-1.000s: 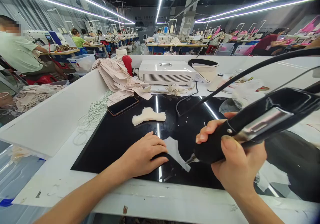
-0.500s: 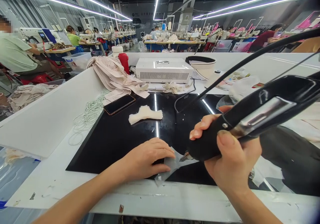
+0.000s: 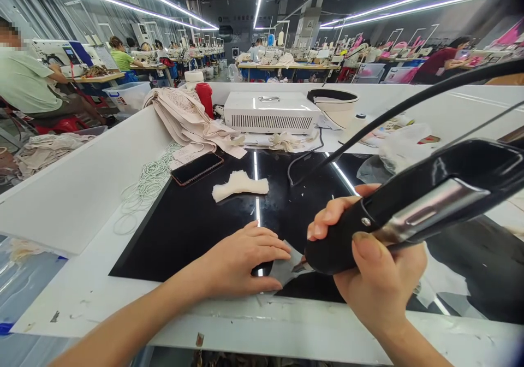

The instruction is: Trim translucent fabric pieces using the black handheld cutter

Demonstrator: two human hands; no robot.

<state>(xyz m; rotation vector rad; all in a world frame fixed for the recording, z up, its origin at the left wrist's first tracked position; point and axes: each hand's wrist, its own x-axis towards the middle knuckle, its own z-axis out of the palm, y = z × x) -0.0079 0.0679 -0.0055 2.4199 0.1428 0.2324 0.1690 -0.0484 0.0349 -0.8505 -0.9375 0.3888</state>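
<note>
My right hand [image 3: 380, 279] grips a black handheld cutting tool [image 3: 413, 206] with a metal band and a thick black cable [image 3: 409, 107] running up to the right. Its small metal tip [image 3: 302, 264] touches a thin pale fabric piece [image 3: 286, 268] lying on the glossy black work mat [image 3: 192, 230]. My left hand [image 3: 241, 260] lies flat with fingers together, pressing the left part of that fabric onto the mat near the front edge. A stack of cream cut pieces [image 3: 239, 185] lies farther back on the mat.
A dark phone [image 3: 197, 169] lies at the mat's back left beside white elastic loops [image 3: 149, 178]. Behind stand a white vented box [image 3: 270, 113], a beige fabric pile [image 3: 184, 118], a red bottle [image 3: 205, 98] and a white bowl [image 3: 333, 105]. Other people sit at sewing tables on the left and far back.
The tool tip has moved left along the pale fabric toward my left hand, and the fabric piece has shifted and shrunk in view under the fingers. My left hand stayed pressing down.
</note>
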